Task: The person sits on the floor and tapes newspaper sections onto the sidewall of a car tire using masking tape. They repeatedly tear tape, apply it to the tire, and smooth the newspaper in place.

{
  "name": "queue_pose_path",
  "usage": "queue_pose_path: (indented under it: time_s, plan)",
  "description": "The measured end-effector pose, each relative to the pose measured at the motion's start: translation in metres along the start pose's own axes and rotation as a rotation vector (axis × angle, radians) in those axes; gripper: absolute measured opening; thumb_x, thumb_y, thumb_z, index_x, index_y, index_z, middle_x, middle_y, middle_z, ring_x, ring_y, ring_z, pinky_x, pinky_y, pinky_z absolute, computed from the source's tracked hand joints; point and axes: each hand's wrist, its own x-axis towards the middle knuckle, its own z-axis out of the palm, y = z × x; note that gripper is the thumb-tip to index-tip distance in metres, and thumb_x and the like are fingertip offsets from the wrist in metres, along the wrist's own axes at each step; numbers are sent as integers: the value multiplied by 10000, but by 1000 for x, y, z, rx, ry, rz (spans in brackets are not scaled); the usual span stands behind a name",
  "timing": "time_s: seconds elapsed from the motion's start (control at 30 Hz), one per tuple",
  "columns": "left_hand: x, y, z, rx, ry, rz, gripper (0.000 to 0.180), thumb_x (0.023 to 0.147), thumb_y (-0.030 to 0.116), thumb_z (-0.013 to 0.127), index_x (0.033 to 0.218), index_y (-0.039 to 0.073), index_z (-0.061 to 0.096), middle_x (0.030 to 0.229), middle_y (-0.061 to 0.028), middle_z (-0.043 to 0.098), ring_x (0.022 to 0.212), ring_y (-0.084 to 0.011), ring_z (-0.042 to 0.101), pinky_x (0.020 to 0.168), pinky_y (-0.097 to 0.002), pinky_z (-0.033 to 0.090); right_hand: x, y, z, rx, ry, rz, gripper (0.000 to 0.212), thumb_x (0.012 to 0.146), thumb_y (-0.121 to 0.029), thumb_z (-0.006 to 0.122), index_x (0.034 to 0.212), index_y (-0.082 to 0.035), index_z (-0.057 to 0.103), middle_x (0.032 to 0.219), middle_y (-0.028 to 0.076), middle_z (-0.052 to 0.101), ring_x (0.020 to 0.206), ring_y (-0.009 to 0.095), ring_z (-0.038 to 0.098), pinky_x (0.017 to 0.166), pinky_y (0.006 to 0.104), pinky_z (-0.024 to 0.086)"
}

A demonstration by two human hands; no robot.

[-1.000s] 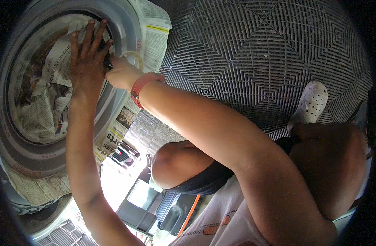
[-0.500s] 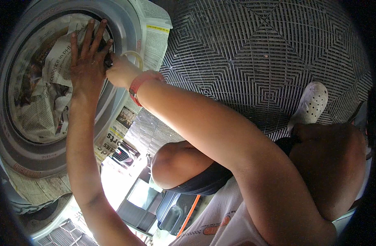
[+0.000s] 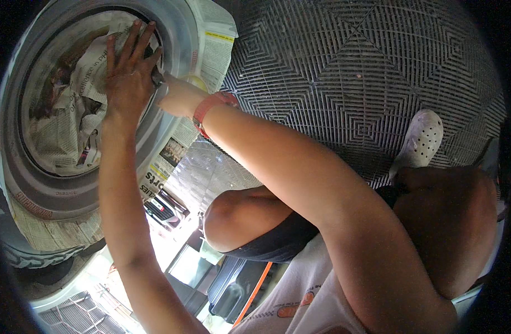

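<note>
Newspaper (image 3: 89, 75) is being touched inside the grey tire (image 3: 72, 202) by the left hand (image 3: 127, 86), spread and ungrasping. Most of the centre is already being covered; what remains near the edge is being hidden by the right hand (image 3: 180, 97), whose grip cannot be told.

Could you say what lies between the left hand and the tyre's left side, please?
Mostly printed newspaper lies there, as the head view shows.

Lettering shows on the inner newspaper (image 3: 87, 89) at 10 o'clock, outer newspaper (image 3: 217, 55) at 11, gray ring (image 3: 52, 196) at 9 (reddish) and white shirt (image 3: 293, 309) at 5.
</note>
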Motion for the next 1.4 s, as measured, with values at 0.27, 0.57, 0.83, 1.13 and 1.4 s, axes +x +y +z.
queue_pose_path:
  time_s: [0.27,0.57,0.83,1.13,1.4]
  plan:
    - [-17,45,-12,-534,928,-731,129,969,101,694,1037,41,785,1035,-109,791,950,-283,743,866,-385,555,-44,-15,-29,820,212,485,602,933,-148,636,1491,48,526,1251,390,701,1197,468,709,1070,441,538]
    - [23,176,31,-1797,1649,-2083,407,1108,325,501,905,22,681,752,-54,631,697,-174,568,631,-334,433,-54,-12,-82,452,751,-39,202,959,-109,665,1135,-39,735,1110,213,745,1088,359,697,990,450,526]
    - [53,164,35,-3170,2477,-267,550,1112,245,518,1580,-40,466,1490,-253,600,1355,-349,583,1148,-450,441,-72,-124,-117,-482,312,-909,295,904,-48,783,1192,5,742,995,186,747,930,281,744,832,372,571]
    - [49,143,46,-3235,3033,371,388,1153,282,384,1443,102,569,1369,-95,677,1267,-265,631,1101,-440,511,-15,-119,-61,-1468,-61,-914,461,758,-220,817,1188,-62,767,885,178,718,874,365,706,815,500,544]
    - [71,144,63,-3353,3039,220,353,1146,254,317,1314,101,588,1240,-57,664,1215,-276,630,1126,-459,499,-7,-93,-88,-1470,-257,-920,209,927,-209,752,1127,-153,735,943,165,710,941,395,682,861,510,536]
